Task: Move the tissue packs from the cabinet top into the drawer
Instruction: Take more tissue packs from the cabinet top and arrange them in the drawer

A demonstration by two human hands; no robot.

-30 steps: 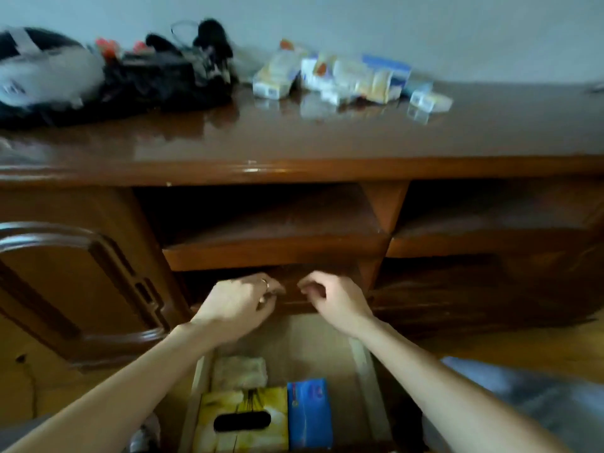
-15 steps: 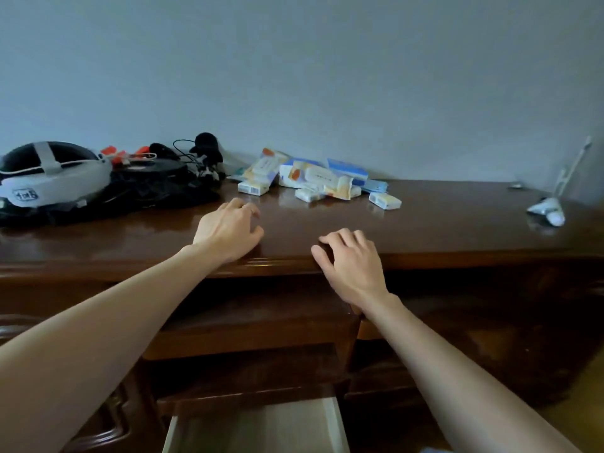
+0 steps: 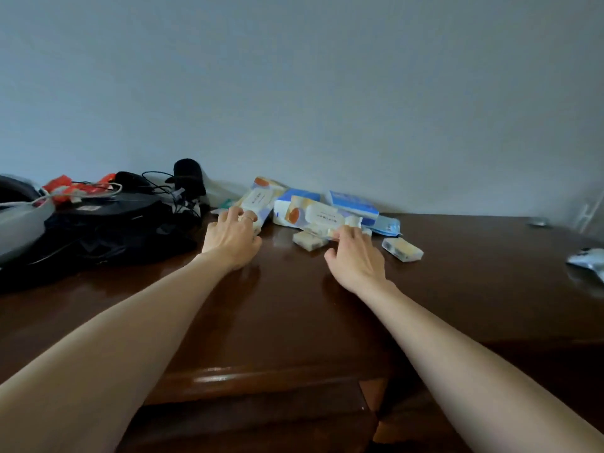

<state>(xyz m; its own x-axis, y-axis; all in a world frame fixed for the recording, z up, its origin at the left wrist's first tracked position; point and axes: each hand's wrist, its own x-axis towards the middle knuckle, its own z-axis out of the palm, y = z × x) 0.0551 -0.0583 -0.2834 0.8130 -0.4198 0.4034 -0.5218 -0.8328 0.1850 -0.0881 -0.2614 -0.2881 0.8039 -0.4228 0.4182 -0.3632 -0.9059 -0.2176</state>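
Observation:
Several tissue packs lie in a pile at the back of the dark wooden cabinet top (image 3: 294,308). My left hand (image 3: 230,240) has its fingers curled over the near end of a white and orange tissue pack (image 3: 260,197), with the thumb beneath it. My right hand (image 3: 354,258) is spread, its fingertips touching the long white pack (image 3: 315,215) in the middle. A small pack (image 3: 309,240) lies between my hands and another small pack (image 3: 402,250) lies to the right. Blue packs (image 3: 354,204) sit behind. The drawer is out of view.
A black bag (image 3: 108,233) with cables, red items and a grey headset (image 3: 19,220) fills the left of the top. A pale object (image 3: 586,259) lies at the right edge. The wall stands right behind the pile.
Both hands went from the drawer up over the cabinet edge and forward to the pile. The view rose, so the drawer dropped out of sight.

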